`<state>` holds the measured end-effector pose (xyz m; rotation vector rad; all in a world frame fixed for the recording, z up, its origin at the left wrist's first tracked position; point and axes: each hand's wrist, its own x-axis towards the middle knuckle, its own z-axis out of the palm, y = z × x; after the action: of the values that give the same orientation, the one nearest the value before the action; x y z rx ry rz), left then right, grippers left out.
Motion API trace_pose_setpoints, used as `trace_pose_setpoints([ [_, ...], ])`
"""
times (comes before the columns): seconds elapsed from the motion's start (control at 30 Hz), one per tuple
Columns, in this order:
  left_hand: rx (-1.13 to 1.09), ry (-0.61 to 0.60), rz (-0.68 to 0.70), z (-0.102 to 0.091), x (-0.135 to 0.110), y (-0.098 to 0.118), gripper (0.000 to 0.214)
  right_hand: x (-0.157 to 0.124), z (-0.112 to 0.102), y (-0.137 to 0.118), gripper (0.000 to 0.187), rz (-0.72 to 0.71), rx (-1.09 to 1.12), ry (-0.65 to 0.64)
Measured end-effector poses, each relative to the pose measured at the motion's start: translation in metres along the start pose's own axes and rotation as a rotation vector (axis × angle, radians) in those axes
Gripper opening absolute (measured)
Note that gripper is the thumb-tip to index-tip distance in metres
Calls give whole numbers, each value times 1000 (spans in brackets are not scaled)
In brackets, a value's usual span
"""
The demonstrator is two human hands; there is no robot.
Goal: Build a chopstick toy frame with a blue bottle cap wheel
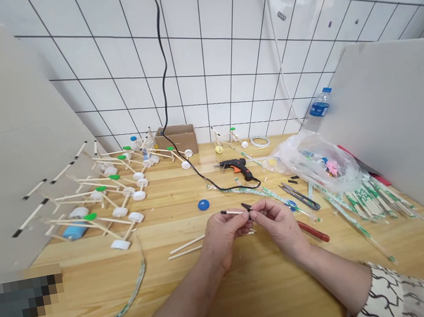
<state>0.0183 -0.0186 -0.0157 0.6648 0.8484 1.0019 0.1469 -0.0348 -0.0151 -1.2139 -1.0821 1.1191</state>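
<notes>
Both my hands meet over the near middle of the wooden table. My left hand point(226, 237) is closed in a pinch on a short pale wooden stick point(233, 212), whose left end is wrapped in black. At the stick's other end, my right hand point(283, 225) pinches a small black strip point(246, 206) that looks like tape; the fingertips partly hide where the two meet. Two loose wooden sticks point(188, 244) lie beneath and left of my left hand. Beside my right hand lies a red-handled tool point(313, 231), its head hidden.
Several stick-built cars point(119, 213) with bottle-cap wheels stand at left. Behind my hands are a glue gun point(236, 166) with its black cord, a blue cap point(203, 205), and a cardboard box point(178, 140). Snips point(300, 196), a plastic bag point(312, 157) and wrapped sticks point(375, 198) lie right.
</notes>
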Motion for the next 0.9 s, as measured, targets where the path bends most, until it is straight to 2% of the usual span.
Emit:
trace_pose_setpoints([
  [0.13,-19,21,18,-2,2,2,28,2,-5,-7,29,-53,-87,-64],
  [0.23,-42,65,36,-5,6,4,29,18,-17,-17,25,-118,-243,-73],
  [0.3,-53,82,43,-7,8,6,30,41,-25,-24,21,-149,-441,-72],
  [0.37,-63,89,42,-8,10,7,30,70,-30,-29,18,-102,-789,-79],
  [0.4,-71,91,42,-8,11,8,31,86,-31,-31,16,-85,-861,-60],
  [0.5,-97,100,41,-7,11,12,31,128,-29,-28,15,-53,-1013,-10],
  [0.6,-121,107,34,-7,9,15,30,156,-21,-16,15,22,-1146,-5],
  [0.77,-148,97,37,-8,11,14,29,175,-9,1,21,145,-1268,-86],
  [0.9,-155,94,36,-11,16,10,28,180,-4,4,26,136,-1290,-73],
])
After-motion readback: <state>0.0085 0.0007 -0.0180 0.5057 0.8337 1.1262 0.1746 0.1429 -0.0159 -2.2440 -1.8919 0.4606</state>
